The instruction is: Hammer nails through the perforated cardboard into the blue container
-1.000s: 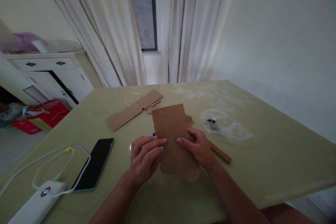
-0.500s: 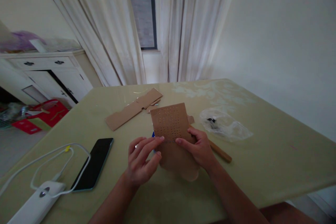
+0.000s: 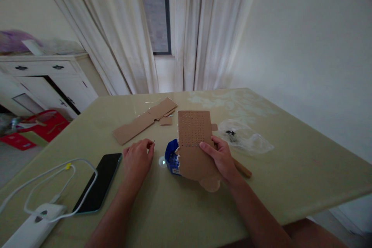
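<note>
My right hand point(image 3: 222, 159) grips the right side of a brown cardboard piece point(image 3: 194, 162), thumb on its face. Rows of small holes cover its upper part, and a line of small shiny dots crosses below them. The left edge is torn. My left hand point(image 3: 138, 159) is apart from the cardboard, over the table at its left. Between its thumb and forefinger it pinches a small thin nail point(image 3: 154, 142). A blue container point(image 3: 172, 159) stands partly hidden behind the cardboard's left edge, with a small clear round piece point(image 3: 162, 161) beside it.
Cardboard strips point(image 3: 145, 121) lie at the back left. A clear plastic bag point(image 3: 247, 137) with dark bits lies right, near a wooden handle point(image 3: 242, 168) partly under my right hand. A phone point(image 3: 99, 182), white cable point(image 3: 94, 168) and white power bank point(image 3: 36, 226) are at the left.
My left hand has left the cardboard and moved left and slightly up, now pinching the nail. The cardboard has turned more upright and shifted right, uncovering the blue container.
</note>
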Demonstrator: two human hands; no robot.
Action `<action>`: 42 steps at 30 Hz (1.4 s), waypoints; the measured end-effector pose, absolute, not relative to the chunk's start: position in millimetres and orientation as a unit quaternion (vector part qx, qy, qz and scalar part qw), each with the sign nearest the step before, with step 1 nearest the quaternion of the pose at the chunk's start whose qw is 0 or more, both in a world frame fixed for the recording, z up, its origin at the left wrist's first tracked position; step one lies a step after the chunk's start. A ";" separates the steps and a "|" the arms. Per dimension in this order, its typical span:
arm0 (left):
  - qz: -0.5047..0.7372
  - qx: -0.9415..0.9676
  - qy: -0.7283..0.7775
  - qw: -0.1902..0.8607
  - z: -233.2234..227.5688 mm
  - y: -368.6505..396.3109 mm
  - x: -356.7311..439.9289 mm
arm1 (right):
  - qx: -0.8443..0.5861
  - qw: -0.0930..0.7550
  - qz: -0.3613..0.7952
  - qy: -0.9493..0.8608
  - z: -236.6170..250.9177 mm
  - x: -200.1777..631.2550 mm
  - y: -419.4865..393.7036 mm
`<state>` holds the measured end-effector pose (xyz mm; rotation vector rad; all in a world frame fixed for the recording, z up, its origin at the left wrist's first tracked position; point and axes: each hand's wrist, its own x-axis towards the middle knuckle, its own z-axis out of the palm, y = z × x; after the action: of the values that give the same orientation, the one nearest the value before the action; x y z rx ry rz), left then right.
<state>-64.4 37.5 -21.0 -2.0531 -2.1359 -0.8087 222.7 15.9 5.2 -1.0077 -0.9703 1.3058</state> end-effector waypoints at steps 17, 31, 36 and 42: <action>-0.333 -0.682 -0.651 -0.007 -27.2 42.0 -61.6 | -0.412 0.568 0.588 -0.403 6.3 221.7 11.6; -0.541 -0.765 -0.344 -0.057 -5.3 -2.4 -15.8 | -0.337 0.540 0.644 -0.423 -1.8 226.9 6.2; -0.545 -0.766 -0.336 -0.052 -7.9 -4.0 -13.3 | -0.339 0.532 0.632 -0.450 -3.8 227.7 6.0; -0.557 -0.760 -0.333 -0.029 -7.0 -9.3 -11.1 | -0.352 0.524 0.597 -0.496 -1.2 228.2 7.7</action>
<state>-11.1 -9.3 -7.0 -2.4321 -1.0660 -1.7838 228.2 7.7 -1.2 -0.8418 -1.1867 1.4279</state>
